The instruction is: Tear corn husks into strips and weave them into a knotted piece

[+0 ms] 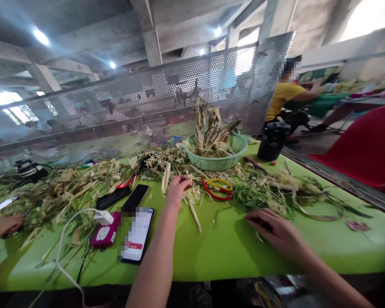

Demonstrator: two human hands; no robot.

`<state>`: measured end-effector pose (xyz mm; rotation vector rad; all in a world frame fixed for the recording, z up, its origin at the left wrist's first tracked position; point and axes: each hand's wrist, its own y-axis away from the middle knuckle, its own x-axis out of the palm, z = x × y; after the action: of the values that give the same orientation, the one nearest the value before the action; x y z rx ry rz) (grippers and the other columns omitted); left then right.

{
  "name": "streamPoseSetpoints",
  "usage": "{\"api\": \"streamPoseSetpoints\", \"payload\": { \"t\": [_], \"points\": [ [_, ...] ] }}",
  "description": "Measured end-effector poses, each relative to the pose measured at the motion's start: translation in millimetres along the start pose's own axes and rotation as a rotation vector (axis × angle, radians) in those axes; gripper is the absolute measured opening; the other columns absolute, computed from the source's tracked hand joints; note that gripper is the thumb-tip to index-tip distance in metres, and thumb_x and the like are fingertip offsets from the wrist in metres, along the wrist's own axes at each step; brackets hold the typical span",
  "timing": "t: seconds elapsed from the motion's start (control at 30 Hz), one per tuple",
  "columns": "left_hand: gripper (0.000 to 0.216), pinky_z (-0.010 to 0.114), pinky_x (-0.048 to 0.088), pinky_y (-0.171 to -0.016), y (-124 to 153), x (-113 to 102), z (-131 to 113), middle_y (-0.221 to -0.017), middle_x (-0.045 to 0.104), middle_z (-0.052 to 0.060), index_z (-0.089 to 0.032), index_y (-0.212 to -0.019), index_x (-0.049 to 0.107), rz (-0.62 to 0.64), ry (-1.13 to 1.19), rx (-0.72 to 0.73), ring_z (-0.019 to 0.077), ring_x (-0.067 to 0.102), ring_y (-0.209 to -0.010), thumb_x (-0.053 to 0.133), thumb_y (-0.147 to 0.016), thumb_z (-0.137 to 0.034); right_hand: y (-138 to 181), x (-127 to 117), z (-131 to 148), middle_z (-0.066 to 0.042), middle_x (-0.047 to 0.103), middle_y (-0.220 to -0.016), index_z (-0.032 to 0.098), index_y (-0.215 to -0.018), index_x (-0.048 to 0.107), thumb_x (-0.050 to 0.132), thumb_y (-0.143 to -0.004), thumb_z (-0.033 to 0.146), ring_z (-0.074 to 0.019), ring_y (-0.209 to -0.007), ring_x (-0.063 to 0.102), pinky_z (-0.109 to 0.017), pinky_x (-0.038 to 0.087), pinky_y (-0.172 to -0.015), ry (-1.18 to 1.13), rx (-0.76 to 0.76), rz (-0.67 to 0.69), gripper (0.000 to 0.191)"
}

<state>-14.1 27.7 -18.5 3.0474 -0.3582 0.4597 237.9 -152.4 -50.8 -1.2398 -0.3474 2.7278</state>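
Can't tell if my shadowed right hand point(274, 226) holds anything; left hand point(177, 189) pinches pale husks point(190, 177) before round green plastic basket point(208, 163). Shiny lime tabletop point(216, 250), concrete ceiling point(80, 28).

Going full bare-skin here
Left forearm point(155, 261) is uncovered down to the left hand point(179, 186), slim at the wrist point(174, 205); right forearm point(321, 259) and right hand point(274, 226) are just as bare.

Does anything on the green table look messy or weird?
Yes. Dry plant scraps lie strewn across the table, outside the basket. A lit phone and a white plug sit near them, which looks odd beside leafy bits.
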Motion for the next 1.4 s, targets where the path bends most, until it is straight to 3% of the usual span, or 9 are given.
{"api": "streamPoseSetpoints", "payload": {
  "t": [0.2, 0.43, 0.7, 0.87, 0.97, 1.07, 1.27, 1.4],
  "points": [
    [0.029, 0.022, 0.042, -0.061, 2, 11, 5, -0.071, 0.064, 0.000, -0.014, -0.087, 0.062, -0.109, 0.087, -0.072, 0.0087, 0.055, -0.061, 0.069, -0.066, -0.033, -3, -4, 10, -0.014, 0.069, -0.094, 0.031, -0.088, 0.069, 0.056, -0.085, 0.041, -0.0298, -0.087, 0.066, -0.041, 0.053, -0.077, -0.003, 0.085, 0.006, 0.017],
    [0.023, 0.023, 0.042, -0.063, 14, 23, -6, -0.070, 0.061, 0.000, -0.015, -0.084, 0.061, -0.159, 0.277, -0.183, 0.0082, 0.052, -0.061, 0.067, -0.067, -0.028, -7, -2, 14, -0.014, 0.068, -0.093, 0.039, -0.084, 0.068, 0.063, -0.077, 0.044, -0.0330, -0.086, 0.068, -0.044, 0.055, -0.073, 0.070, 0.130, -0.017, 0.011],
    [0.020, 0.025, 0.045, -0.066, 23, 27, -4, -0.078, 0.063, 0.000, -0.016, -0.085, 0.062, -0.066, 0.316, -0.228, 0.0090, 0.056, -0.063, 0.067, -0.068, -0.025, -2, 2, 16, -0.010, 0.069, -0.095, 0.029, -0.089, 0.070, 0.059, -0.081, 0.042, -0.0271, -0.084, 0.068, -0.038, 0.055, -0.072, 0.250, 0.070, -0.066, 0.018],
    [0.018, 0.025, 0.046, -0.066, 24, 26, -9, -0.075, 0.063, 0.000, -0.015, -0.081, 0.060, -0.082, 0.316, -0.185, 0.0097, 0.058, -0.062, 0.068, -0.065, -0.019, 0, 3, 17, -0.008, 0.070, -0.090, 0.024, -0.091, 0.069, 0.058, -0.083, 0.042, -0.0243, -0.081, 0.066, -0.036, 0.053, -0.075, 0.266, -0.013, -0.104, 0.023],
    [0.018, 0.026, 0.047, -0.067, 22, 23, -12, -0.074, 0.064, 0.001, -0.014, -0.080, 0.059, -0.080, 0.312, -0.143, 0.0107, 0.060, -0.062, 0.069, -0.065, -0.018, -21, 3, 36, -0.008, 0.069, -0.089, 0.023, -0.093, 0.068, 0.057, -0.085, 0.042, -0.0232, -0.080, 0.065, -0.035, 0.051, -0.074, 0.166, -0.014, -0.222, 0.023],
    [0.021, 0.027, 0.047, -0.069, 19, 18, -13, -0.075, 0.066, 0.001, -0.014, -0.079, 0.060, -0.073, 0.294, -0.094, 0.0112, 0.061, -0.063, 0.074, -0.063, -0.019, -59, 6, 63, -0.008, 0.069, -0.094, 0.021, -0.097, 0.067, 0.058, -0.087, 0.041, -0.0226, -0.084, 0.064, -0.035, 0.051, -0.077, -0.018, -0.051, -0.226, 0.024],
    [0.035, 0.027, 0.045, -0.074, 13, 12, -5, -0.075, 0.066, 0.001, -0.013, -0.080, 0.064, -0.045, 0.269, -0.041, 0.0111, 0.058, -0.070, 0.083, -0.054, -0.025, -134, 34, 88, -0.007, 0.068, -0.098, 0.019, -0.100, 0.067, 0.065, -0.081, 0.042, -0.0222, -0.089, 0.062, -0.035, 0.048, -0.082, -0.160, -0.145, -0.051, 0.030],
    [0.041, 0.028, 0.044, -0.080, 13, 14, -2, -0.079, 0.066, 0.001, -0.013, -0.083, 0.065, -0.017, 0.260, -0.058, 0.0117, 0.058, -0.075, 0.086, -0.052, -0.030, -146, 52, 80, -0.004, 0.065, -0.078, 0.017, -0.084, 0.067, 0.063, -0.081, 0.045, -0.0187, -0.072, 0.059, -0.030, 0.046, -0.067, -0.280, -0.081, 0.031, 0.028]
  ]
}}
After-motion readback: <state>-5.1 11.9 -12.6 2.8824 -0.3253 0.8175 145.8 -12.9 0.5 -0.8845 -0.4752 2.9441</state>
